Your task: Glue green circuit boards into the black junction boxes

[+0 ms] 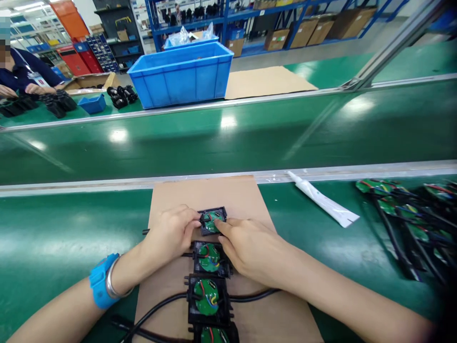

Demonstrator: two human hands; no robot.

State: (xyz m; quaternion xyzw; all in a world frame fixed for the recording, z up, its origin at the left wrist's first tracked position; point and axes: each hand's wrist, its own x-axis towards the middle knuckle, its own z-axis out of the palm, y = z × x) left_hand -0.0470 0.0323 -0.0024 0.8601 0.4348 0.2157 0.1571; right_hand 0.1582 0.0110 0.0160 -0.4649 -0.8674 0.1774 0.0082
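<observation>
A small black square housing (224, 213) lies farthest from me in a column of several such housings, with a round green circuit board (213, 222) inside it. My left hand (174, 226) is closed at the housing's left side, its fingertips pinching the black cable there; a cable end (145, 232) shows beyond that hand. My right hand (250, 245) rests its index fingertip on the board, the thumb apart and lower. Nearer to me, another housing (210, 257) and a third housing (209, 300) also hold green boards with coloured wires. Black cables (160, 302) run out sideways.
A cardboard sheet (203, 190) lies beneath the housings on the green bench. To the right are a white tube (323, 200) and a pile of wired boards (414, 214). Across a metal-edged green strip stand a blue bin (182, 78) and a co-worker (30, 71) handling black parts.
</observation>
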